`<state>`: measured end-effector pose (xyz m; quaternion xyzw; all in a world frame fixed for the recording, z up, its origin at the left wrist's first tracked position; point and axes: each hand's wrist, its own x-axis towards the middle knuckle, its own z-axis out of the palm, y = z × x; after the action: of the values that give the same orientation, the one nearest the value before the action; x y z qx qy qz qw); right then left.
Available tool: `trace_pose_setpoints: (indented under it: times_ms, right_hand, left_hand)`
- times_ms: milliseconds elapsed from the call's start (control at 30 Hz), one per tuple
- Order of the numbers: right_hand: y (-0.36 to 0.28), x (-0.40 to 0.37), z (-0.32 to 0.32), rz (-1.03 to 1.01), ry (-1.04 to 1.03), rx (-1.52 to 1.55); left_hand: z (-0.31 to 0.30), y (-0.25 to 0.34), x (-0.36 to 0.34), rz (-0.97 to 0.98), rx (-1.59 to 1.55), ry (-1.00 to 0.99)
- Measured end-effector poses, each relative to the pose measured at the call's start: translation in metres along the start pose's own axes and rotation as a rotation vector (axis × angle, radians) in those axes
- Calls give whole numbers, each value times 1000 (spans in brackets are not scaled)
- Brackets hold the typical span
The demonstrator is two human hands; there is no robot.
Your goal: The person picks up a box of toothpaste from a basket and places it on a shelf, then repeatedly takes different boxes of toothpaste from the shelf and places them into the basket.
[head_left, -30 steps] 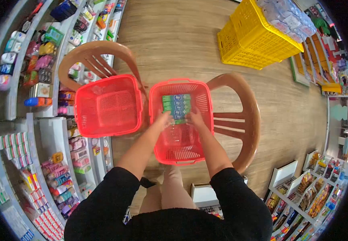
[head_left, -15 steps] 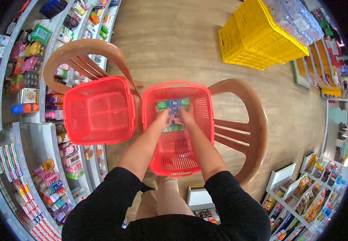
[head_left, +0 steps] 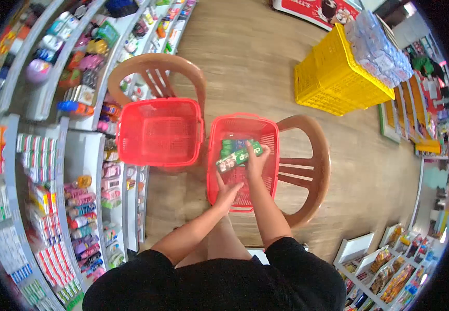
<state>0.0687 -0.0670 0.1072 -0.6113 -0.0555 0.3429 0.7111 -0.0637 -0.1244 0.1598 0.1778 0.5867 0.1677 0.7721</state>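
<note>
My right hand (head_left: 257, 159) grips one end of a green toothpaste box (head_left: 240, 157) with white lettering and a small picture on it. The box is tilted, over the right-hand red basket (head_left: 216, 189). Behind it, several green and blue packs (head_left: 226, 147) lie in that basket, partly hidden by the box. My left hand (head_left: 227, 194) is below the box, apart from it, with thumb and fingers spread and nothing in it. The red basket rests on a brown chair (head_left: 315, 155), whose seat is mostly hidden.
A second red basket (head_left: 162, 161) stands on another brown chair (head_left: 188, 65) to the left. Shelves of toiletries (head_left: 87, 199) line the left side. A yellow crate (head_left: 318, 78) with bottle packs (head_left: 380, 52) on top stands at the back right. Snack racks (head_left: 390, 269) are at lower right.
Both hands were together over the packs inside the basket. The right hand has lifted a green toothpaste box, and the left has drawn back towards me, empty. The camera view has shifted.
</note>
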Motion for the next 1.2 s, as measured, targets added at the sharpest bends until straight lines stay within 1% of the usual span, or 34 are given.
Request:
trace_pose_setpoints:
  times_ms: [33,67,100,133,167,200,233,267,333,367,400,433,467,500,533,567,600,667,700,733,800,867,933,967,1000,1033,1067,1100,1133,1167,1200]
  right_hand:
    - [-34,-23,20,4,-62,69]
    - [-45,-35,29,1,-92,71]
    - [-52,-49,37,8,-257,107]
    - [-61,-65,47,17,-427,143]
    - [-86,-90,64,41,-553,141]
    - [-92,-111,75,53,-596,136]
    - [-97,-131,88,-74,-824,26]
    - [-106,-153,104,-212,-1052,-75]
    - [-132,-212,122,-95,-1360,-111]
    - [-140,-235,133,-302,-1543,-166]
    - [-133,-251,140,-463,-1705,-240]
    - [-140,-276,147,-606,-1797,-313]
    - [-147,-302,152,-756,-1884,-381]
    - [-144,-323,154,-753,-1945,-357]
    - [-139,-343,152,-904,-1950,-396]
    - [-134,-362,150,-1053,-1945,-431]
    - [-130,-381,148,-1041,-1998,-405]
    - [-122,-413,147,-1217,-1954,-404]
    - [-115,-429,146,-1259,-1947,-374]
    - [-108,-443,144,-1258,-1986,-352]
    - [-91,-471,144,-1300,-1993,-281]
    - [-71,-498,141,-1333,-2006,-219]
    - [-55,-524,145,-1358,-2019,-154]
    - [-49,-534,148,-1380,-1980,-154]
    - [-42,-544,152,-1398,-1940,-155]
    - [-39,-557,158,-1406,-1909,-144]
    - [-36,-571,165,-1402,-1931,-121]
    - [-33,-585,174,-1417,-1913,-116]
    - [-31,-600,182,-1435,-1893,-112]
    - [-32,-620,189,-1442,-1870,-26]
    - [-28,-639,195,-1441,-1883,-11]
  left_hand:
    - [-10,1,-19,46,-12,-38]
    - [-20,8,-38,100,-22,-76]
    - [-31,15,-57,70,-5,-73]
    - [-47,21,-68,94,-27,-58]
    - [-66,27,-77,22,-149,-159]
    - [-85,30,-89,-48,-276,-261]
    - [-98,43,-108,-78,-359,-225]
    - [-120,49,-115,-40,-394,-206]
    - [-168,51,-125,18,-758,-422]
    - [-176,66,-156,178,-753,-485]
    - [-185,80,-187,339,-739,-540]
    - [-208,78,-194,378,-823,-450]
    - [-231,76,-213,424,-856,-421]
    - [-255,72,-234,502,-780,-336]
    - [-276,66,-257,569,-706,-243]
    - [-290,60,-282,684,-731,-288]
    - [-302,52,-306,709,-764,-253]
    - [-325,34,-346,820,-788,-249]
    - [-340,21,-354,893,-826,-212]
    - [-349,8,-369,917,-848,-188]
    - [-362,-16,-402,986,-810,-14]
    - [-396,-57,-405,1032,-839,30]
    - [-420,-97,-417,1096,-827,150]
    - [-429,-112,-430,1063,-947,224]
    - [-436,-130,-444,1079,-960,248]
    - [-440,-144,-463,993,-976,423]
    - [-445,-159,-478,898,-990,591]
    - [-453,-175,-489,853,-1019,579]
    - [-459,-190,-501,863,-1030,592]
    - [-463,-205,-514,890,-822,513]
    - [-466,-216,-527,905,-613,434]
